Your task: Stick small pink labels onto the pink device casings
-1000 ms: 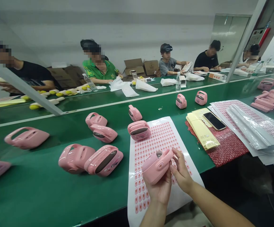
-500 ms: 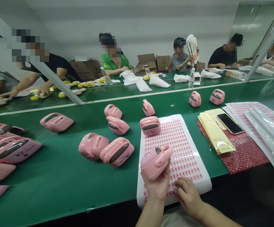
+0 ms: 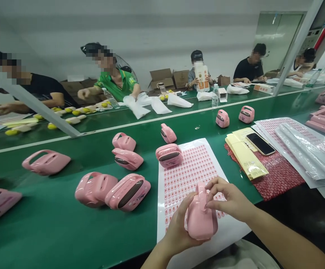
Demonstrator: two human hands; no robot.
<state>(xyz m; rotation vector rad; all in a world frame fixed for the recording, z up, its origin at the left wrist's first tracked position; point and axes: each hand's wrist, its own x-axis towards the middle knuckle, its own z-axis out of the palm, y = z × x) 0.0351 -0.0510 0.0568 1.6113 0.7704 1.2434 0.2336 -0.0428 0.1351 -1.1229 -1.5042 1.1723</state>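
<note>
My left hand (image 3: pixel 178 228) is wrapped round a pink plastic speaker-like case (image 3: pixel 201 222) with a carry handle, held tilted above the sticker sheet. At the side of its handle, the thumb and fingertips of my right hand (image 3: pixel 221 196) are drawn together and touch the case. Whatever may be between those fingertips is too small to make out. Under both hands lies a white sheet of small oval pink-red stickers (image 3: pixel 185 168). Another pink case (image 3: pixel 169 155) stands on the sheet's far left corner.
Several pink cases (image 3: pixel 129 192) stand on the green table (image 3: pixel 67 231) to the left; more are piled far right. At right lie yellow papers (image 3: pixel 245 155), a phone (image 3: pixel 260 144), red bubble wrap (image 3: pixel 280 173) and plastic-covered sheets (image 3: pixel 308 149). Co-workers sit across the bench.
My right hand has moved up from the sticker sheet to the handle of the case. My left hand has turned the case and brought it lower and nearer. The view has shifted to the right.
</note>
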